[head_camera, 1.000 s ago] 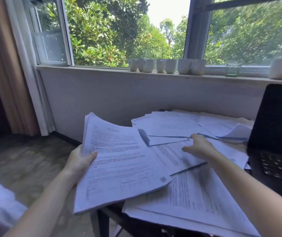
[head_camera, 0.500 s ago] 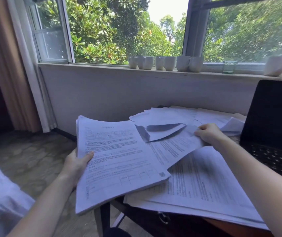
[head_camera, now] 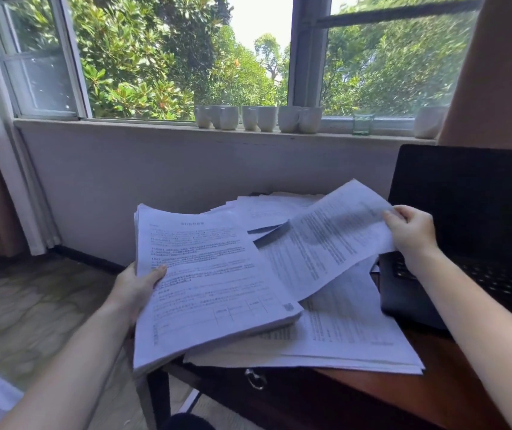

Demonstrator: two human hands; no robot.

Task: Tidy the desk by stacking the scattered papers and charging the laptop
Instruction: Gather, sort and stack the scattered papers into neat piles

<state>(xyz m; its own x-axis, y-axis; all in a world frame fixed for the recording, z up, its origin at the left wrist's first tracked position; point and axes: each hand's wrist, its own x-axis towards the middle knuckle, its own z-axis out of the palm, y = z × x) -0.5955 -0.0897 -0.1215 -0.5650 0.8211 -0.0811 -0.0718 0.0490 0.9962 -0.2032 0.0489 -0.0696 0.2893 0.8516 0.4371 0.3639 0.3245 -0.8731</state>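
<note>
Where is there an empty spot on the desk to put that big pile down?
Only the bare brown wood at the near right corner of the desk, between the scattered papers and the laptop. Everywhere else is crowded: papers cover the middle and back up to the wall, and the laptop fills the right side.

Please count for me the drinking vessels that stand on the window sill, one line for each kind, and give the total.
White ceramic cups: 8 (seven close together in a row, one of them half hidden, and one apart at the right end)
Small green drinking glass: 1
Total: 9
</note>
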